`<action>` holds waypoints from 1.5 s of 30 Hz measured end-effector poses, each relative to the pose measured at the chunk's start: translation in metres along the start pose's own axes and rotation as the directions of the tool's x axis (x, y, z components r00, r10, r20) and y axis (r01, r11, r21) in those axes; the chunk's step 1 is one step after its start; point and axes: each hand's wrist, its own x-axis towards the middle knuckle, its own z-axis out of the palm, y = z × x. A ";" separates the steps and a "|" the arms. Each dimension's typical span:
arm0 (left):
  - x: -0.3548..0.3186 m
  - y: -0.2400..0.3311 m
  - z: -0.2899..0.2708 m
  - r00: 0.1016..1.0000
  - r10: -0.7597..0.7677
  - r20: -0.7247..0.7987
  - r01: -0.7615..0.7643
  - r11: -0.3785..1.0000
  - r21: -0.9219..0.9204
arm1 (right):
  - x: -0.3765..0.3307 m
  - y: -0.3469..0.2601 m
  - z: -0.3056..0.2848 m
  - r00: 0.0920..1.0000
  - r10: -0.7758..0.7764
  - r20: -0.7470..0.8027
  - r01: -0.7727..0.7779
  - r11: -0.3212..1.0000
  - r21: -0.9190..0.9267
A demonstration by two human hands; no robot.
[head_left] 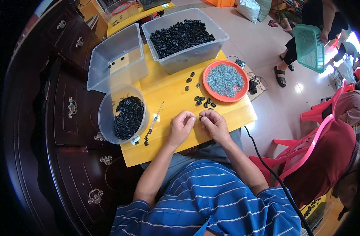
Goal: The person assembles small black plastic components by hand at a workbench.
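While the right hand (215, 125) pinches a small black piece (200, 117) between both hands, the left hand (181, 126) has fingertips together, contents unclear. Probably assembly, needing careful alignment next. Bare table (168, 92) opens toward ten o'clock; loose pieces (202, 98) sit at twelve, red plate (228, 100) at one, table edge at six.

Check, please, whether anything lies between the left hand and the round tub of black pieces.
Yes: a thin tool lies on the yellow table between the left hand and the round tub. Nothing visible stands above it.
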 end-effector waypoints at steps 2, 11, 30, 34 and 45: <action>0.001 0.004 0.001 1.000 0.006 -0.003 -0.006 1.000 0.021 | 0.000 0.002 0.001 1.000 0.002 -0.017 -0.001 0.999 0.051; 0.002 0.008 0.001 1.000 0.011 -0.005 -0.010 0.998 0.064 | 0.000 0.002 0.002 1.000 -0.014 -0.012 0.015 0.997 0.074; 0.009 0.012 0.005 0.999 0.038 0.006 -0.038 0.989 0.144 | 0.002 0.010 0.004 0.999 0.016 -0.047 -0.012 0.996 0.083; 0.010 0.010 0.006 0.999 0.045 0.008 -0.045 0.994 0.100 | 0.004 0.013 0.003 0.999 0.000 -0.053 0.005 0.995 0.098; 0.032 0.001 -0.009 0.996 -0.038 0.078 0.041 0.998 -0.046 | 0.004 0.003 0.002 0.998 0.018 -0.059 -0.007 0.984 0.180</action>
